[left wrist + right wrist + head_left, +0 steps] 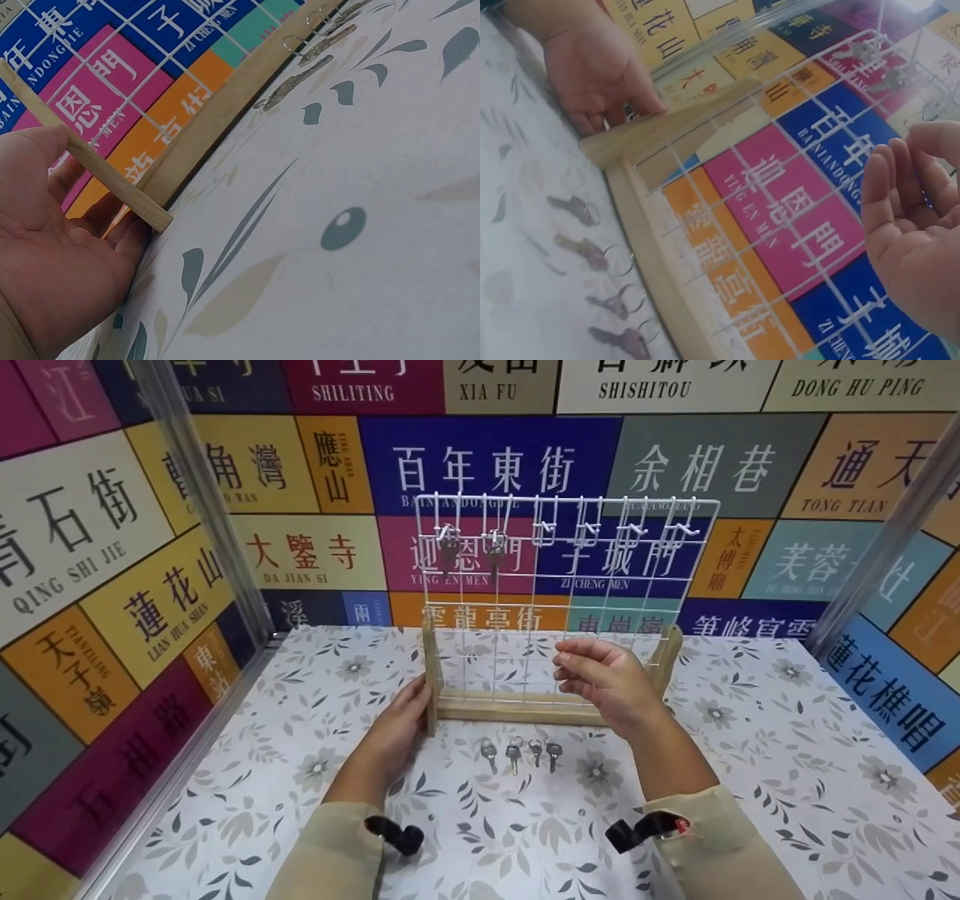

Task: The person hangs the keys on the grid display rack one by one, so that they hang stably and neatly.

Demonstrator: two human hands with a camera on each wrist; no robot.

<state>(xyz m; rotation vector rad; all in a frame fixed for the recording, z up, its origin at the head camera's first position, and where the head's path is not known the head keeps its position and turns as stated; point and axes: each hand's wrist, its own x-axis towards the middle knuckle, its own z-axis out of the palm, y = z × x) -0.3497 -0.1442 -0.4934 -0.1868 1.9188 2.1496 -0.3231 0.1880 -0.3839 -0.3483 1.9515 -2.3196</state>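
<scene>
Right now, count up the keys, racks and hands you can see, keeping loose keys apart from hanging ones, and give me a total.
Loose keys on the table: 4
Hanging keys: 2
Rack: 1
Left hand and right hand: 2
Total: 9

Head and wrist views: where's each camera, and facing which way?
Head: on the person's head, facing forward and down at the rack and keys; left hand, right hand and sleeves show.
Left wrist: on that wrist, facing the rack's wooden post; left hand shows.
Right wrist: on that wrist, facing across the rack; both hands show.
Head and right wrist share the rack, keys and both hands.
</scene>
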